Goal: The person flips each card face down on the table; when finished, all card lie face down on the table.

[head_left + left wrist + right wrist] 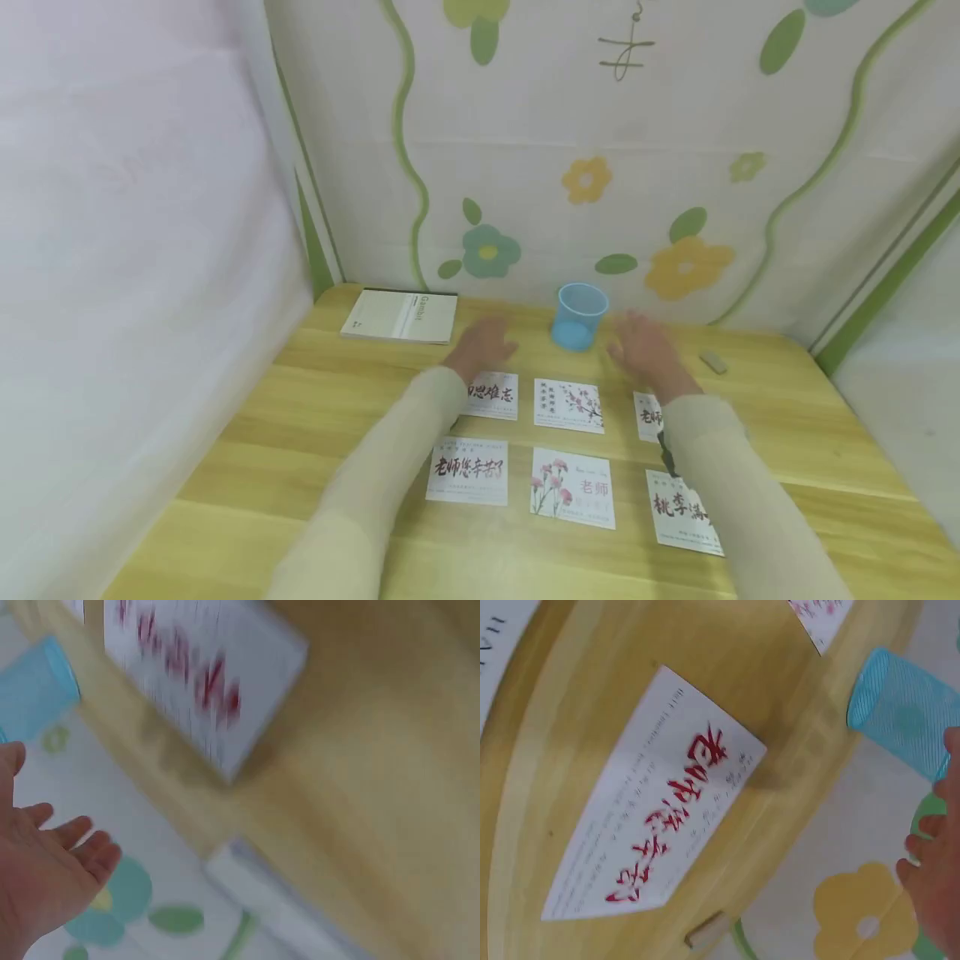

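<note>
My left hand (482, 348) hovers above the back left card (493, 397), its fingers spread and relaxed with nothing held, as the left wrist view also shows. On the other side, my right hand (647, 350) is held over the table behind the back right card (648, 417), fingers loose and empty. Between the two hands stands a translucent blue cup (579, 321), upright and touched by neither. A plum blossom card (568, 406) lies in the middle of the back row. In the front row are a red-lettered card (468, 472), a carnation card (573, 488) and another lettered card (678, 512).
A cream notebook (397, 317) lies at the table's back left. Right of my right hand sits a small grey block (713, 362). The wooden table (247, 492) backs onto a hanging white cloth (525, 108) with flower prints, and more cloth hangs at both sides.
</note>
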Tool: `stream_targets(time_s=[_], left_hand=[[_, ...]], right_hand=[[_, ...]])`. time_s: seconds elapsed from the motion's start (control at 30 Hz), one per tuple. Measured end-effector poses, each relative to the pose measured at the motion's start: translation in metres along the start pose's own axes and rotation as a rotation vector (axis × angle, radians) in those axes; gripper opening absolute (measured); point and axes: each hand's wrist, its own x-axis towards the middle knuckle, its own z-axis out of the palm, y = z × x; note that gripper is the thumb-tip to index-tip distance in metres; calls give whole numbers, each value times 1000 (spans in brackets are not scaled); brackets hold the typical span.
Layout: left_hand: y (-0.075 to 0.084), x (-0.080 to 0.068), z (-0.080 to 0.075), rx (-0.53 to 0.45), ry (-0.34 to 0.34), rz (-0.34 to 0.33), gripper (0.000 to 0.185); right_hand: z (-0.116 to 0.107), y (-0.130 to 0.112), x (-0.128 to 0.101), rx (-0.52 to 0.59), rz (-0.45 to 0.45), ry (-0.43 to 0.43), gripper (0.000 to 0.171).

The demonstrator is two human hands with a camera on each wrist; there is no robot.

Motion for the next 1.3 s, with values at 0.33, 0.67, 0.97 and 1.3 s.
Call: stream_targets(time_s=[0.33,0.67,0.97,1.3], left_hand=[[55,-41,30,-826,-167,-303,58],[76,-47,37,-1115,-157,-540,60],[74,-43,40,-1327,-126,-695,73],[71,-37,46,-1416,-146,-739,73]], right_hand=[[16,-52,-39,391,358,-452,72],[18,-71,-42,538,427,-487,75],[14,-78,-40,597,442,-523,77],[13,-80,-39,523,314,-540,91]])
